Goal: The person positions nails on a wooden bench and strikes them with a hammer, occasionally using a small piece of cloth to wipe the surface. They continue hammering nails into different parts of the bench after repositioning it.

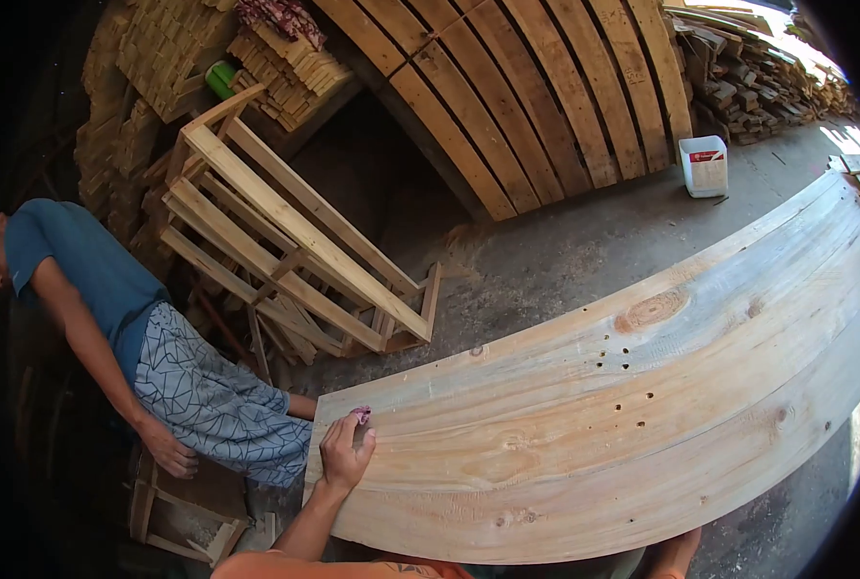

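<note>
A wide wooden panel (546,434) made of joined boards stretches across in front of me, with knots and several small dark holes in its face. Near its left end, my left hand (346,457) rests on the wood, its fingers closed on a small purple rag (361,414) that pokes out past the fingertips. My right hand (679,554) is at the panel's near edge, lower right; its fingers are hidden by the board.
A person (102,280) in a blue shirt stands beyond the panel's left end. Behind are a slatted wooden frame (295,241), stacked wood pieces (169,58), a large plank surface (536,96), a white plastic container (704,167) on the floor and a scrap-wood pile (748,82).
</note>
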A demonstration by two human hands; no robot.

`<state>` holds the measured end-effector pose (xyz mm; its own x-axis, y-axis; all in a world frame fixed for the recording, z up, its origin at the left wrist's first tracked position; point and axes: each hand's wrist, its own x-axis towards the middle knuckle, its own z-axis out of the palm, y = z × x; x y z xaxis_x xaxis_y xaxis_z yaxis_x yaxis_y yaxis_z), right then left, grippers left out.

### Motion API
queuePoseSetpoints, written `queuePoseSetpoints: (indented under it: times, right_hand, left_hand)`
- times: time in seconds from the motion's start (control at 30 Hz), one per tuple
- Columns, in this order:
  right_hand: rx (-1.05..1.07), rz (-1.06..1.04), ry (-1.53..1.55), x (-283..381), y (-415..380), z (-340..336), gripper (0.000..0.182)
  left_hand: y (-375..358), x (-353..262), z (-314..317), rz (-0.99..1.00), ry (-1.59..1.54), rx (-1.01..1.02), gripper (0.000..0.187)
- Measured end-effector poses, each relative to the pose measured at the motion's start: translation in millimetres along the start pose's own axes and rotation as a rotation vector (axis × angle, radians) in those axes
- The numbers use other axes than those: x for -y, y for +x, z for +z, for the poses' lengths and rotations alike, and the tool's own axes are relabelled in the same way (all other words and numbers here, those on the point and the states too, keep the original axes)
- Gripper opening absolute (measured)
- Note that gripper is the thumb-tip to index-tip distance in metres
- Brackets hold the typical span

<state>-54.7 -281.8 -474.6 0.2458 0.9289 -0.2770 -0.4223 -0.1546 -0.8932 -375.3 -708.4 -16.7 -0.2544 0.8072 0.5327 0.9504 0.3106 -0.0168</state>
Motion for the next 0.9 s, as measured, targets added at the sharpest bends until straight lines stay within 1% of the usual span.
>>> queuePoseSetpoints:
  times: [0.1, 0.2, 0.27, 0.33, 0.37, 0.4, 0.43, 0.47, 0.5, 0.53, 0.57, 0.6, 0.63, 0.67, 0.7, 0.73, 0.77, 0.83, 0.87, 0.9]
  right_hand:
    - [0.026, -0.020, 0.073, 34, -7, 15, 0.033]
    - [0.039, -0.030, 0.138, 62, -24, 16, 0.033]
    - [0.042, -0.036, 0.192, 88, -43, 23, 0.032]
    - [0.034, -0.030, 0.247, 103, -64, 29, 0.032]
    - [0.007, -0.025, 0.269, 112, -83, 17, 0.031]
    - [-0.043, -0.023, 0.278, 109, -91, -9, 0.031]
    - [-0.109, -0.024, 0.279, 114, -114, -51, 0.031]
    - [-0.179, -0.029, 0.277, 120, -141, -97, 0.031]
    - [-0.248, -0.035, 0.269, 129, -171, -140, 0.030]
    - [-0.311, -0.039, 0.258, 116, -181, -195, 0.030]
    - [-0.322, -0.064, 0.261, 141, -214, -207, 0.025]
    - [-0.321, -0.088, 0.267, 182, -253, -189, 0.020]
    - [-0.354, -0.095, 0.239, 214, -288, -183, 0.020]
    - [-0.289, -0.164, 0.214, 242, -321, -174, 0.020]
    - [-0.225, -0.223, 0.188, 268, -355, -160, 0.020]
    - [-0.183, -0.239, 0.095, 296, -392, -136, 0.019]
    - [-0.144, -0.249, 0.004, 319, -427, -114, 0.018]
    - [0.069, -0.226, -0.059, 339, -478, -92, 0.015]
    - [0.186, -0.227, -0.018, 344, -500, -79, 0.011]
    - [0.279, -0.195, -0.081, 346, -519, -72, 0.010]
  left_hand:
    - [-2, 6, -1, -0.034, -0.049, -0.026, 0.033]
    - [-6, 10, 2, -0.065, -0.125, -0.064, 0.034]
    - [-7, 11, 1, -0.130, -0.228, -0.085, 0.034]
    - [-6, 11, -3, -0.137, -0.267, -0.080, 0.034]
    - [-5, 6, -7, -0.158, -0.298, -0.093, 0.034]
    - [-6, -3, -9, -0.173, -0.344, -0.084, 0.034]
    - [-6, -17, -17, -0.159, -0.394, -0.083, 0.033]
    - [-6, -32, -23, -0.139, -0.444, -0.021, 0.033]
    - [-8, -47, -30, -0.100, -0.536, -0.025, 0.032]
    - [-16, -61, -36, -0.072, -0.625, -0.031, 0.032]
    - [-24, -75, -41, -0.058, -0.720, 0.019, 0.030]
    - [-31, -90, -45, -0.059, -0.757, 0.056, 0.030]
    - [-38, -103, -50, 0.050, -0.895, 0.090, 0.031]
    - [-45, -116, -50, 0.160, -1.030, 0.115, 0.032]
    - [-53, -128, -50, 0.209, -1.099, 0.179, 0.034]
    - [-62, -139, -50, 0.260, -1.166, 0.251, 0.035]
    - [-69, -150, -51, 0.323, -1.210, 0.262, 0.036]
    - [-79, -170, -44, 0.441, -1.283, 0.252, 0.037]
    - [-79, -177, -47, 0.467, -1.296, 0.250, 0.036]
    - [-86, -181, -45, 0.454, -1.346, 0.309, 0.035]
